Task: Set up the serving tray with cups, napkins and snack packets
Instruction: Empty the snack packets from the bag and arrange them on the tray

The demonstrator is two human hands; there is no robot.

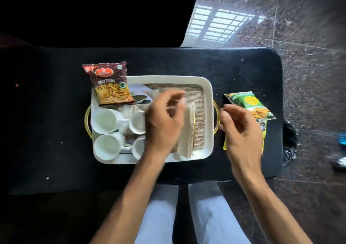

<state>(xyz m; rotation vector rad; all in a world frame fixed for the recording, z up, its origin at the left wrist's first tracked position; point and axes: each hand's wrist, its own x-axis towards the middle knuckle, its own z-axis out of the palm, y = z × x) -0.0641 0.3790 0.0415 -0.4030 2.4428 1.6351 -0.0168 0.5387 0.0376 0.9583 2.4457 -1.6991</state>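
Note:
A white serving tray (208, 94) with gold handles lies on a black table. Several white cups (105, 121) lie on their sides in its left half. A maroon "Mixture" snack packet (109, 83) rests on the tray's far left corner, partly over the rim. A stack of folded napkins (188, 131) lies on the woven mat in the tray's middle. My left hand (162, 124) hovers over the napkins and cups, fingers curled and blurred, with nothing clearly gripped. My right hand (241, 131) is open just right of the tray, over a yellow packet (264, 131). A green snack packet (250, 104) lies beyond it.
The black table (46, 112) ends at a rounded right edge near the packets. Beyond it is a dark polished stone floor (309, 38) with a window reflection. My light trousers show below the table's near edge.

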